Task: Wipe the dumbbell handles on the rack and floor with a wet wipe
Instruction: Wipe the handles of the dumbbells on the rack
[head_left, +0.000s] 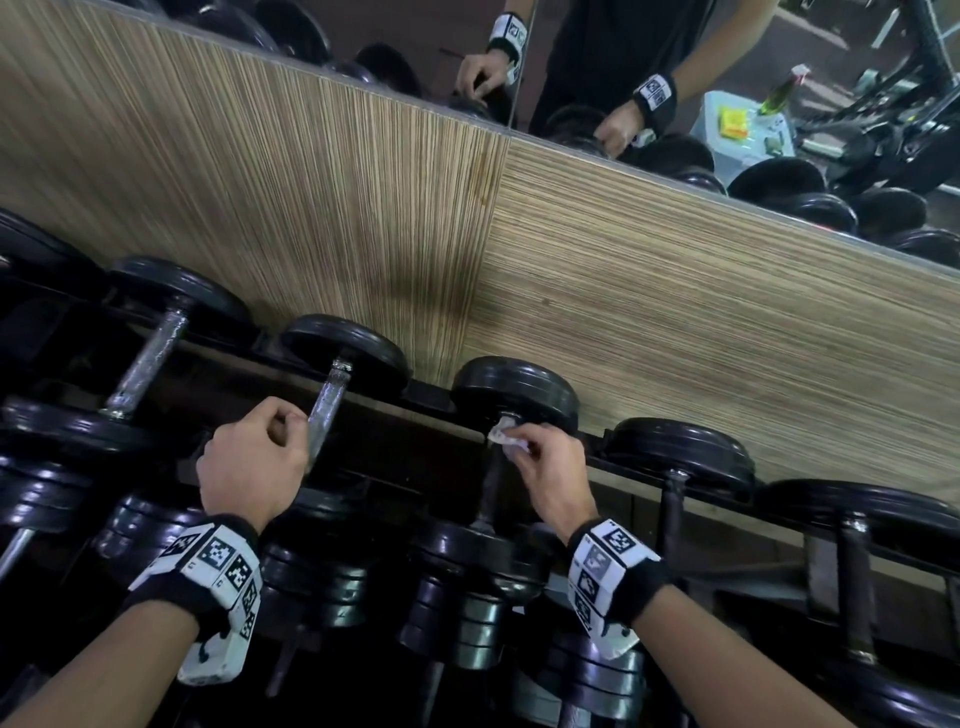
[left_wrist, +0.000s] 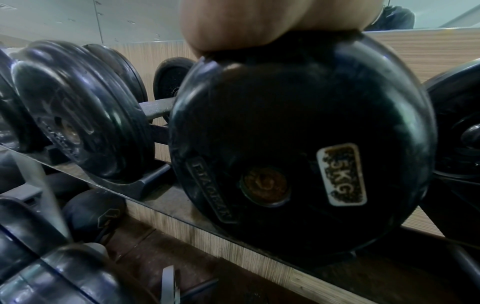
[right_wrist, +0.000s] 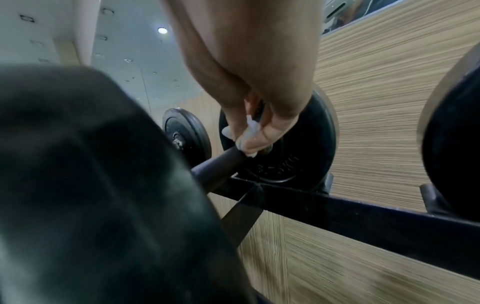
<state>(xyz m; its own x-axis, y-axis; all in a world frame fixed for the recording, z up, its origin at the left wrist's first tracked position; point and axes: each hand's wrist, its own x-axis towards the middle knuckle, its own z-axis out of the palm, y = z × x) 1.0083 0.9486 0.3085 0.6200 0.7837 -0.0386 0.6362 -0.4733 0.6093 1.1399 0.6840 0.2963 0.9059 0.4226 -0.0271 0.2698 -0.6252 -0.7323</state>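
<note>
Black dumbbells lie side by side on a dark rack (right_wrist: 337, 205) against a wood-grain wall. My left hand (head_left: 288, 428) curls its fingers round the lower part of a silver dumbbell handle (head_left: 328, 402). In the left wrist view only the heel of the left hand (left_wrist: 259, 24) shows, above a black 5KG plate (left_wrist: 298, 144). My right hand (head_left: 524, 441) pinches a crumpled white wet wipe (head_left: 504, 435) against the far end of the neighbouring dumbbell's dark handle (right_wrist: 221, 162), right by its plate (right_wrist: 291, 160). The right wrist view shows the wet wipe (right_wrist: 250, 127) between thumb and fingers.
More dumbbells fill the rack to the left (head_left: 150, 353) and right (head_left: 675, 467), and a lower tier (head_left: 467, 597) sits beneath my wrists. Above the wood panel (head_left: 675, 291), a mirror (head_left: 623, 67) reflects me and a small table with items (head_left: 743, 124).
</note>
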